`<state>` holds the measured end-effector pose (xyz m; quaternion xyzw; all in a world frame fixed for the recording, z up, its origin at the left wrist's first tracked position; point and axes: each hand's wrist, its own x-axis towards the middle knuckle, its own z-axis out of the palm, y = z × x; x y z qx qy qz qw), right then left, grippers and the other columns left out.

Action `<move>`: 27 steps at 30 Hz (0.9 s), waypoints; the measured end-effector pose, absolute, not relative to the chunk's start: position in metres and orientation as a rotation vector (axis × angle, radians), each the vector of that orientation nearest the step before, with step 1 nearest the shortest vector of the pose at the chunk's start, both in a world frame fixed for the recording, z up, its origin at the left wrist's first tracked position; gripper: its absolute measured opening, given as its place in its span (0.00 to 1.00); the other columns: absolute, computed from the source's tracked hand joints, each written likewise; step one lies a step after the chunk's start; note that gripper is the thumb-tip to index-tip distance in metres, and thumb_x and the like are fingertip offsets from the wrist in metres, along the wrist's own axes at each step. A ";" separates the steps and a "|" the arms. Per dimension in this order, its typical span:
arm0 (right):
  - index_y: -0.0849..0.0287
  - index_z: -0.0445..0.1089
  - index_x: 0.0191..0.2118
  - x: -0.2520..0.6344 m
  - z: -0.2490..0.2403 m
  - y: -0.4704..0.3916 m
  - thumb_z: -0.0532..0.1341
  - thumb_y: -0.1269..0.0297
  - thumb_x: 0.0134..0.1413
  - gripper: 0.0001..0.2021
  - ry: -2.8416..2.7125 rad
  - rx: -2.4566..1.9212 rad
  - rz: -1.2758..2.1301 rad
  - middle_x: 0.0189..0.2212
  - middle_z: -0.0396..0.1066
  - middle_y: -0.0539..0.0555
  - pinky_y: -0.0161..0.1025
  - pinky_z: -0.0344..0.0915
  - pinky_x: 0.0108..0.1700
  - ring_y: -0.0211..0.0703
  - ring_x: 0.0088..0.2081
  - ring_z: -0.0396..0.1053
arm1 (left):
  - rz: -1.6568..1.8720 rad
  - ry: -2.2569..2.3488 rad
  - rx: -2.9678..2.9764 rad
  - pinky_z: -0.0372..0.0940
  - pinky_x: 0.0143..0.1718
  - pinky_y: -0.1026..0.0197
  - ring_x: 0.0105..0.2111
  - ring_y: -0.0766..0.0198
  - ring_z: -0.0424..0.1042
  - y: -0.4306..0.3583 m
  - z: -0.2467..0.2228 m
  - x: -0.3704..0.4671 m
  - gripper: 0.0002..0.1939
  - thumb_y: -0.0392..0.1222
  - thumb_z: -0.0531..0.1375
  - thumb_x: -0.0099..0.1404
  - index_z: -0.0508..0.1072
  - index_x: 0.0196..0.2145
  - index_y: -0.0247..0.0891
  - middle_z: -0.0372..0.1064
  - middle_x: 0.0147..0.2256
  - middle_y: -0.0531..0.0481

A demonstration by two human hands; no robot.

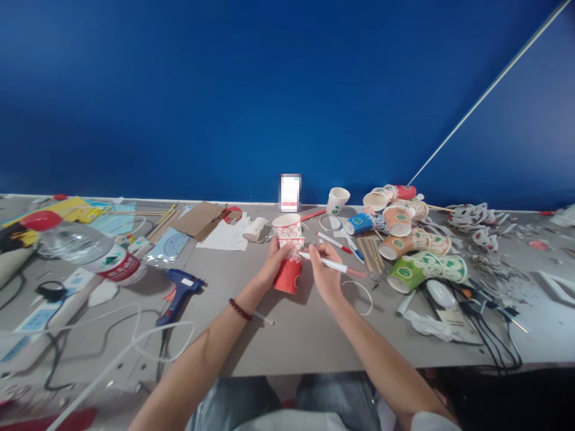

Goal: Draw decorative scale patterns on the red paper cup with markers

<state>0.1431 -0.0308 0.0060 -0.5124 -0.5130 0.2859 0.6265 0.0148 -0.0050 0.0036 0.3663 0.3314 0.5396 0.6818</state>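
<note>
My left hand is wrapped round the left side of red patterned paper cups. A second, mostly white patterned rim rises above the red lower body; how the cups are joined, I cannot tell. Pinched in my right hand is a white marker with a red end. The marker's other end points left at the cups' side, close to or touching it. The fingers partly hide the cups' middle. To the right lie more markers and wooden sticks.
A blue glue gun and a water bottle lie left. Several coloured paper cups lie right, beside a white mouse and black cables. A white cup stands near the blue wall. A loose white cable crosses the front left.
</note>
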 end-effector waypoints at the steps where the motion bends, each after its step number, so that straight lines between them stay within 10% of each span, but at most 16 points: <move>1: 0.57 0.62 0.23 0.143 0.006 -0.031 0.59 0.55 0.53 0.14 -1.187 -1.180 0.655 0.21 0.65 0.48 0.38 0.61 0.32 0.39 0.25 0.62 | 1.212 0.746 0.822 0.67 0.34 0.58 0.32 0.61 0.73 -0.005 0.003 0.015 0.22 0.47 0.65 0.56 0.64 0.46 0.43 0.71 0.38 0.49; 27: 0.57 0.63 0.23 0.136 0.018 -0.041 0.60 0.60 0.50 0.10 -1.246 -1.244 0.625 0.17 0.63 0.46 0.35 0.58 0.25 0.35 0.21 0.58 | 1.226 0.814 0.862 0.64 0.39 0.58 0.34 0.61 0.71 -0.006 0.001 0.018 0.19 0.47 0.63 0.57 0.67 0.44 0.39 0.70 0.37 0.49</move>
